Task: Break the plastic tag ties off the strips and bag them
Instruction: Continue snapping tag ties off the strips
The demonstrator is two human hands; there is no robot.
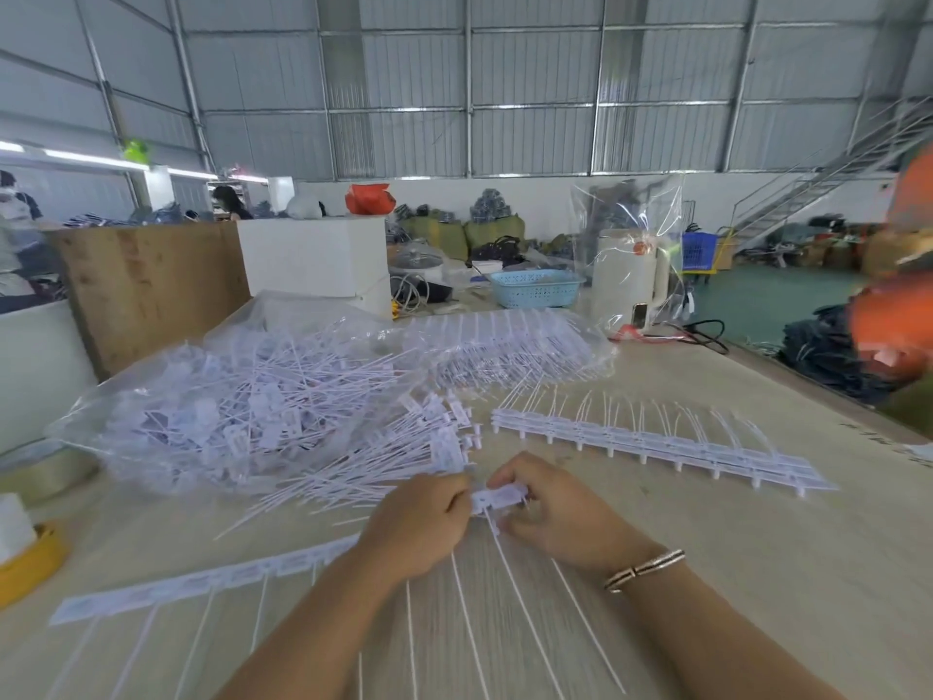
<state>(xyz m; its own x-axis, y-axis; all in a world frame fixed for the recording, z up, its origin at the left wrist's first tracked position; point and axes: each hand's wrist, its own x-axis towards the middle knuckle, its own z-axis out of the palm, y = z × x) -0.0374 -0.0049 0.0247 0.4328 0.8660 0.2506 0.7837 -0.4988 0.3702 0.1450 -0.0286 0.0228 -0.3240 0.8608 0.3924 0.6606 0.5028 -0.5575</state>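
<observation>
Left hand [421, 522] and right hand [550, 512]: both pinch one strip [212, 581] at its end, low over a pale table [757, 573]. Loose ties [383, 467]: heaped just beyond the left hand. Bag [212, 411]: farther left, part filled. More strips [656, 442]: beyond the right hand. Table edge: far right, green floor [757, 300] past it. Metal-walled hall behind.

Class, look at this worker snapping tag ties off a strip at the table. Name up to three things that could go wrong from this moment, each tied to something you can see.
1. Both hands, left hand and right hand, pinch the strip close together; a snap might pinch a finger.
2. Loose ties lie outside the bag and may get missed.
3. The long tails could tangle with the next strip.
</observation>
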